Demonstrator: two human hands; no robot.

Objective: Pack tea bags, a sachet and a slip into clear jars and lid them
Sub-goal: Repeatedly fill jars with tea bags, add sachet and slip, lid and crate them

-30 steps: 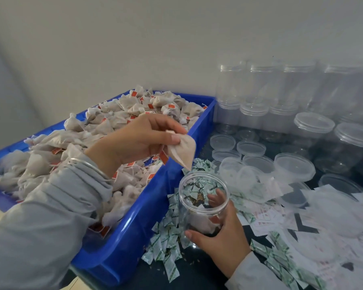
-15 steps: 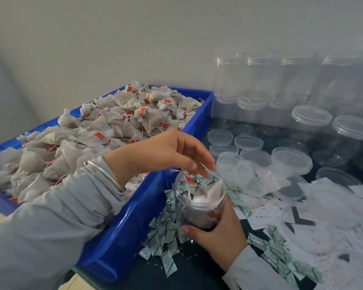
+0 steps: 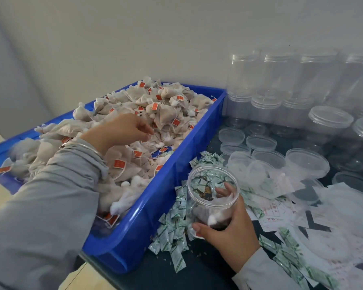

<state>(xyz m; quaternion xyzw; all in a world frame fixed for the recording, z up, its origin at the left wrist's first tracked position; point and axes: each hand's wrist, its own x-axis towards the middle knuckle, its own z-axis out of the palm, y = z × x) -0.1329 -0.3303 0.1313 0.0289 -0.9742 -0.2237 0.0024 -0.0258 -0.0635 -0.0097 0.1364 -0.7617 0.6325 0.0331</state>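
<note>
On dark worktop [image 3: 197, 275], right hand [image 3: 228, 229] grips clear plastic jar [image 3: 213, 195]; left hand [image 3: 122, 130], fingers curled, pinches among beige tea bags [image 3: 166, 114], where tangled strings might drag extras.

A bright blue crate [image 3: 172, 197] is filled with beige tea bags [image 3: 168, 114] carrying orange-red tags. At its four o'clock, white sachets [image 3: 172, 229] are printed with green. Clear jars [image 3: 279, 80] are seen at two o'clock. Grey sleeves [image 3: 50, 206] are worn.

Head view, downward, close over table [image 3: 197, 268]
</note>
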